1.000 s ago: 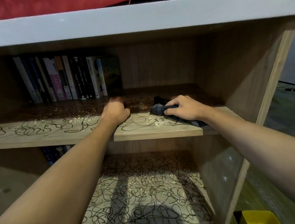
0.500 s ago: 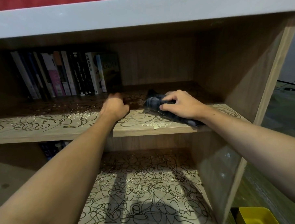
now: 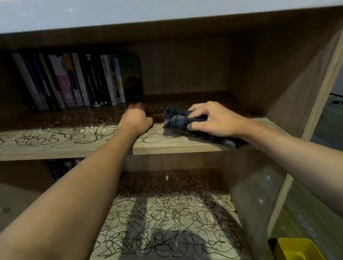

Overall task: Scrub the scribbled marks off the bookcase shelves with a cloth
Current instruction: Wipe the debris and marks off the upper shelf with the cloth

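The right hand [image 3: 213, 120] pinches the bunched cloth [image 3: 178, 120] while the left hand [image 3: 136, 121] rests curled, empty, on the upper shelf [image 3: 69, 148]; careless scrubbing could smear the scribbles [image 3: 39, 139] or sweep crumbs [image 3: 96, 129] onto the lower shelf [image 3: 237, 250].

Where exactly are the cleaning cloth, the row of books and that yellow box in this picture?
cloth [image 3: 176, 120], head view, on its bunched dark end left of the right hand's fingers.
row of books [image 3: 86, 82], head view, on the spines mid-row.
yellow box [image 3: 295, 250], head view, on its inner floor, bottom right corner.
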